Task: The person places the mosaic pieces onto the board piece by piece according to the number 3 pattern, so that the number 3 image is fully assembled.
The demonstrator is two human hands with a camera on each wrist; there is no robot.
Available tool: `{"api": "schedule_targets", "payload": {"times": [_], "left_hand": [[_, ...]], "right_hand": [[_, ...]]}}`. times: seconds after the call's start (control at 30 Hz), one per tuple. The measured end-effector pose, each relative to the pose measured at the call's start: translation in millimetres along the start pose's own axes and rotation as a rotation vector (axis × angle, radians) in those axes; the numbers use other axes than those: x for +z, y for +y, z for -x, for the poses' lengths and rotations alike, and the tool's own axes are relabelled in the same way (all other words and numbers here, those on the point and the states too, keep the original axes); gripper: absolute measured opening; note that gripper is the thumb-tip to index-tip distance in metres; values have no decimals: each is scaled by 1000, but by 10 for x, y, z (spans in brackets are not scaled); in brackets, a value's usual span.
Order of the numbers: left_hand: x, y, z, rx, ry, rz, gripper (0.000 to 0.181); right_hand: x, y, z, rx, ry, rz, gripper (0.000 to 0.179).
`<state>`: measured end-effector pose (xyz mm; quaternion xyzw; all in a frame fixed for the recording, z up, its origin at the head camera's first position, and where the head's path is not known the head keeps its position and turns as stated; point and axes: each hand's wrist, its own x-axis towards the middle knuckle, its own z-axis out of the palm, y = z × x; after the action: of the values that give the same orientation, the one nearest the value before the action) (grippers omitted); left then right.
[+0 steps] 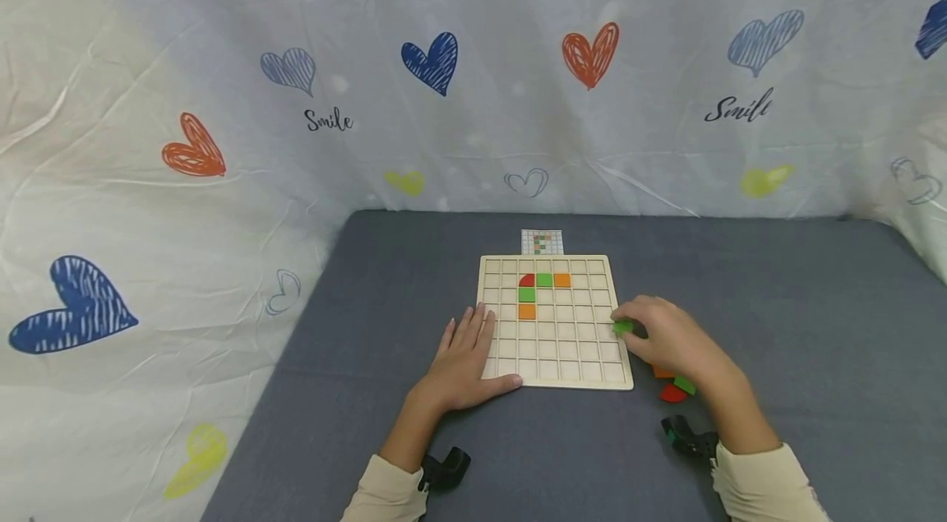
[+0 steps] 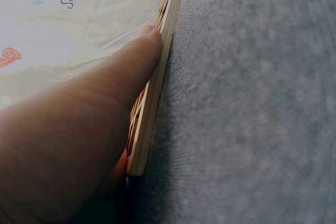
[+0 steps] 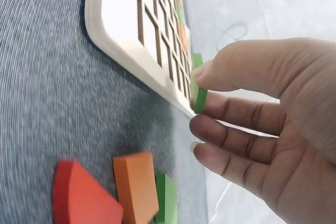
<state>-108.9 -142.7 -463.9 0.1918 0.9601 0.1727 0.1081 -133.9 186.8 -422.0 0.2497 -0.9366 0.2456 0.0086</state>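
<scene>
A square wooden grid board (image 1: 570,349) lies on the grey cloth. Set in its upper cells are a red quarter-round tile (image 1: 527,281), a green tile (image 1: 544,280) and an orange tile (image 1: 562,280), with another green and another orange tile running down below the red. My left hand (image 1: 464,362) rests spread on the board's left side, thumb along the front edge. Between thumb and fingertips my right hand (image 1: 669,334) pinches a green tile (image 3: 198,83), held up at the board's right edge.
Right of the board, partly under my right forearm, lie loose tiles: a red one (image 3: 84,198), an orange one (image 3: 135,187) and a green one (image 3: 166,198). A small printed grid card (image 1: 542,242) touches the board's far edge. A heart-patterned curtain (image 1: 473,127) hangs behind the table.
</scene>
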Motion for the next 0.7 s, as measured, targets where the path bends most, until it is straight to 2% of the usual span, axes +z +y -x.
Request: {"api": "schedule_targets", "payload": {"times": [0.27, 0.7], "left_hand": [[7, -10, -7, 5, 2, -2, 108], [20, -18, -8, 4, 1, -4, 107]], "right_hand": [[53, -32, -84, 13, -4, -15, 21], [134, -107, -250, -52, 7, -38, 22]]}}
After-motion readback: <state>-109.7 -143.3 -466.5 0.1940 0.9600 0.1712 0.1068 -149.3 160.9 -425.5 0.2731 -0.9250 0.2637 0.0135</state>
